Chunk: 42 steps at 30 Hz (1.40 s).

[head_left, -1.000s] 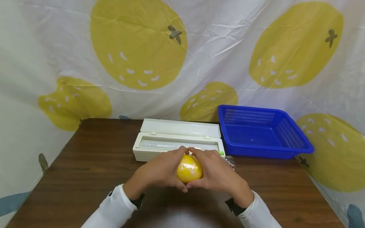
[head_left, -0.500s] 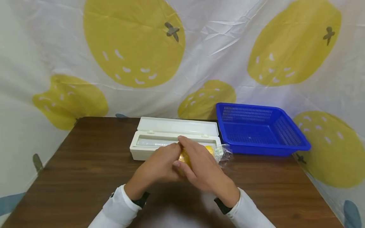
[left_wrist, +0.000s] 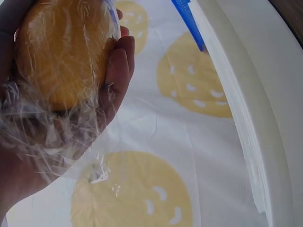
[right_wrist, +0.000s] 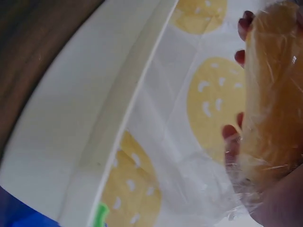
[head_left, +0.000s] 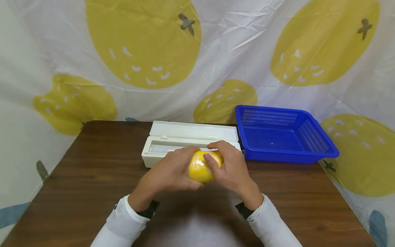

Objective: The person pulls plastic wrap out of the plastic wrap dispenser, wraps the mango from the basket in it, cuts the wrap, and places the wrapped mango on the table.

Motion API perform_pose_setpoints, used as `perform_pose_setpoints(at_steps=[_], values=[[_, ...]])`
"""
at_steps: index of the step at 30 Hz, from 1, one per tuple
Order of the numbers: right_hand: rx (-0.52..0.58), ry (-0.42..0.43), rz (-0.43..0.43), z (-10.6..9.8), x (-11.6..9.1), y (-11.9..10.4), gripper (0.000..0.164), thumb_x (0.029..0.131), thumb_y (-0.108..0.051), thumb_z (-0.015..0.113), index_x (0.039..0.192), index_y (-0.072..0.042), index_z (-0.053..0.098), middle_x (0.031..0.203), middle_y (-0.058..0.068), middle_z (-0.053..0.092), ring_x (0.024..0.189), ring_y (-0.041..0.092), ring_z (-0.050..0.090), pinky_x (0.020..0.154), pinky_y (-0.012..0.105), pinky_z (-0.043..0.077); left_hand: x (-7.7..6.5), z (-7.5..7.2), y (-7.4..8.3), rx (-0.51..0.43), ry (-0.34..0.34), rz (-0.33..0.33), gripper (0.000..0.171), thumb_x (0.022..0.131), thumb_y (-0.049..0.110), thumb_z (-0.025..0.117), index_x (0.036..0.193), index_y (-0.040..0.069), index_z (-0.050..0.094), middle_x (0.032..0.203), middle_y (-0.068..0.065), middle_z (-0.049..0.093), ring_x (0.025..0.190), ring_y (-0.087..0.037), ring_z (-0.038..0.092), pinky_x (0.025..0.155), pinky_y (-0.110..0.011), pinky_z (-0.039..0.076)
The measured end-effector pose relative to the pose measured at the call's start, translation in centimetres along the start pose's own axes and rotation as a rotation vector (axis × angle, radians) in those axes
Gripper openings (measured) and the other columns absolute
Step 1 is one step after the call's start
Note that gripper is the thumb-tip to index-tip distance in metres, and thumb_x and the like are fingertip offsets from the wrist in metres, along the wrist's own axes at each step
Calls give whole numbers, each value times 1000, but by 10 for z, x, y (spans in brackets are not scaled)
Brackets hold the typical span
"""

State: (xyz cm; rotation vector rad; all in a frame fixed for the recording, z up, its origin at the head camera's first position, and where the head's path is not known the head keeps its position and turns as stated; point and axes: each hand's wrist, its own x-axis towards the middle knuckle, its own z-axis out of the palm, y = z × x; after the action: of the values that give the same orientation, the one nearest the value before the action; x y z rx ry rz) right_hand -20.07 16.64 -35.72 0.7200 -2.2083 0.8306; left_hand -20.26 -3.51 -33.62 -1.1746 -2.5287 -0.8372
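Both hands hold a smooth yellow fruit [head_left: 200, 168] wrapped in cling film, in front of the white box. My left hand [head_left: 171, 171] grips it from the left, fingers behind. My right hand [head_left: 232, 168] curls round its right side, the thumb lying across the top. Seen from the left wrist, the fruit [left_wrist: 66, 52] is a long oval, and loose crumpled film [left_wrist: 52, 132] gathers at its lower end over the palm. In the right wrist view the film lies wrinkled along the fruit [right_wrist: 274, 94].
Behind the hands stands a long white cling film box [head_left: 151, 159], lid raised, a film roll [head_left: 162, 148] inside. A blue plastic basket [head_left: 290, 156] sits to its right on the dark wooden table [head_left: 92, 192]. A fruit-patterned curtain [head_left: 234, 41] hangs behind.
The fruit has been turned between the hands: a loose film end stuck out at the right half a second ago and is now hidden in the head view. The right thumb now lies on top.
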Motion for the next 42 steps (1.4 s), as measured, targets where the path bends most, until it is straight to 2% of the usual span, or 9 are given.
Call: perform_pose_setpoints(at_steps=[6, 12, 15, 18, 23, 29, 35, 39, 42], values=[[310, 260, 45, 9, -1, 3, 18, 88, -7, 58, 88, 8, 68, 86, 21, 72, 81, 24, 66, 69, 35, 59, 0, -2, 1, -26, 16, 9, 65, 59, 37, 87, 109, 9, 58, 84, 4, 62, 68, -10, 54, 59, -30, 53], [802, 478, 310, 16, 2, -4, 21, 95, 5, 47, 90, 21, 60, 89, 16, 74, 88, 27, 66, 79, 26, 59, 2, 0, 2, -8, 49, 18, 70, 59, 38, 86, 115, 6, 59, 92, 0, 65, 77, -12, 56, 65, -35, 55], [1040, 506, 486, 18, 3, -6, 23, 97, 2, 41, 91, 13, 62, 89, 8, 76, 93, 30, 67, 83, 30, 59, 3, 2, 3, -5, 60, 12, 70, 59, 38, 86, 115, 7, 59, 93, 0, 65, 78, -12, 56, 65, -36, 54], [1258, 463, 706, 19, 3, -7, 30, 102, -8, 36, 94, -1, 64, 93, 5, 75, 103, 30, 65, 90, 31, 57, 3, 4, 3, -11, 73, 9, 70, 58, 38, 87, 115, 7, 60, 95, -1, 66, 80, -13, 56, 65, -37, 54], [1519, 397, 960, 15, 5, -4, 41, 106, -24, 35, 95, -5, 70, 105, 8, 72, 118, 30, 58, 101, 33, 50, 4, 10, 2, -1, 73, -7, 73, 58, 40, 87, 117, 6, 59, 98, -2, 66, 83, -13, 57, 68, -39, 56], [1619, 374, 1078, 12, 4, -3, 49, 106, -33, 38, 76, -7, 68, 82, 6, 73, 96, 24, 65, 89, 34, 56, 3, 13, 1, -27, 51, -36, 73, 59, 39, 86, 118, 7, 58, 100, -2, 65, 83, -13, 56, 68, -38, 55], [1580, 368, 1065, 10, 6, -3, 46, 107, -30, 37, 73, -9, 61, 74, 4, 69, 84, 21, 64, 79, 31, 58, 4, 14, 0, -24, 50, -33, 74, 59, 40, 86, 119, 8, 56, 102, -2, 63, 84, -14, 56, 67, -38, 54], [1536, 371, 1025, 9, 5, 0, 45, 107, -28, 37, 74, -9, 60, 74, 4, 68, 83, 21, 65, 78, 30, 58, 5, 15, 2, 1, 19, -36, 90, 56, 43, 90, 128, 4, 52, 114, -8, 63, 98, -20, 57, 82, -44, 53], [1496, 371, 988, 10, 3, 2, 43, 107, -26, 37, 76, -8, 61, 74, 4, 69, 82, 22, 65, 78, 31, 59, 6, 17, 9, 104, 43, -35, 114, 53, 59, 88, 142, 2, 44, 134, -16, 56, 122, -33, 48, 101, -61, 42]])
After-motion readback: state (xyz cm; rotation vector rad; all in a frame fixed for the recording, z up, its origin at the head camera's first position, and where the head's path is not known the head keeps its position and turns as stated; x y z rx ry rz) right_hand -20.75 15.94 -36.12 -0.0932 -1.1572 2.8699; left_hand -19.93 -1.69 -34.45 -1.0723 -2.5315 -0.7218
